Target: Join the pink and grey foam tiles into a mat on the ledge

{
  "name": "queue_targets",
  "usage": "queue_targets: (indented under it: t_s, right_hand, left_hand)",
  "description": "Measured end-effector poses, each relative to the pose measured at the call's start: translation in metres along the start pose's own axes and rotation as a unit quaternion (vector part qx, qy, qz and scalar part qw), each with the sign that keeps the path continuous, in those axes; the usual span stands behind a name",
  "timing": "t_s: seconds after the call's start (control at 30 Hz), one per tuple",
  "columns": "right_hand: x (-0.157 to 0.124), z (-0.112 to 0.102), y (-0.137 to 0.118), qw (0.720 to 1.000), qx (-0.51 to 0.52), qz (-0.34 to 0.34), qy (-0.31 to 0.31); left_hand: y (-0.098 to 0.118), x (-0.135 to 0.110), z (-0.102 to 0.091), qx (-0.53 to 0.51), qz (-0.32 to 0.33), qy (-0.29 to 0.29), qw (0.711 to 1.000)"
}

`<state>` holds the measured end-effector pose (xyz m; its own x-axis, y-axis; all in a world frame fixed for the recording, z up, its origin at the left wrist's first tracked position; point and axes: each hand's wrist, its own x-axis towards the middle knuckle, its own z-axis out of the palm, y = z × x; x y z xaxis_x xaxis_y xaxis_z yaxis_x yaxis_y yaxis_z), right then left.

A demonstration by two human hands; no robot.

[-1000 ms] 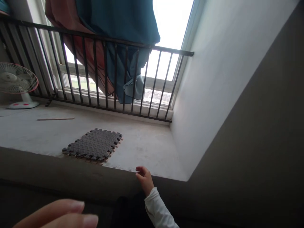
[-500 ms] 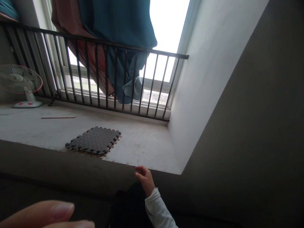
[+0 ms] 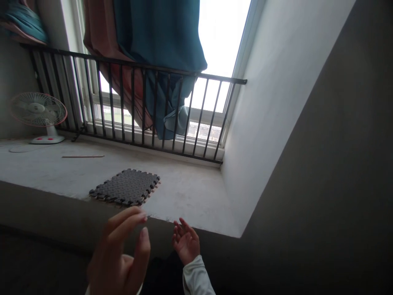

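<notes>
My left hand (image 3: 121, 250) is raised close to the camera, fingers curved and thumb apart from them, with nothing between. Beyond its fingertips lies a grey foam mat (image 3: 127, 187) with jigsaw edges, seemingly stacked on others, at the front of the window ledge; the hand looks apart from it. My right hand (image 3: 186, 243), in a white sleeve, is near the ledge's front edge, palm turned up and fingers spread, holding nothing. Whether it touches the ledge I cannot tell.
A white-and-red fan (image 3: 39, 110) stands at the ledge's left end. A thin brown stick (image 3: 82, 156) lies on the pale ledge (image 3: 190, 196). Behind runs a black railing (image 3: 141, 145), with blue and pink curtains (image 3: 162, 37) hanging before the window. A wall (image 3: 260, 102) bounds the right side.
My left hand has risen from the lower left corner toward the middle. My right hand has turned palm up and spread its fingers. The view has shifted slightly left and up.
</notes>
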<state>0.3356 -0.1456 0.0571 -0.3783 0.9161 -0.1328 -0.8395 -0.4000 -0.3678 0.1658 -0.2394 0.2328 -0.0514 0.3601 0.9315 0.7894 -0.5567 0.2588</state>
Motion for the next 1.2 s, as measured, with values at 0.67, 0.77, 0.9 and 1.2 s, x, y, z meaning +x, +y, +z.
queue_targets:
  t_s: [0.67,0.77,0.9,1.2]
  right_hand:
    - [0.017,-0.019,0.026,0.992,-0.069,-0.021,0.105]
    - [0.017,-0.016,0.029,0.991,-0.048,-0.016,0.123]
    - [0.017,-0.013,0.033,0.992,-0.007,-0.012,0.122]
    - [0.018,-0.013,0.028,0.992,0.017,-0.011,0.128]
  left_hand:
    - [-0.249,-0.098,0.157,0.298,-0.327,-0.502,0.743]
    - [-0.258,-0.101,0.165,0.307,-0.331,-0.507,0.734]
    - [-0.271,-0.103,0.173,0.321,-0.332,-0.507,0.728]
    - [-0.293,-0.105,0.179,0.296,-0.31,-0.532,0.73]
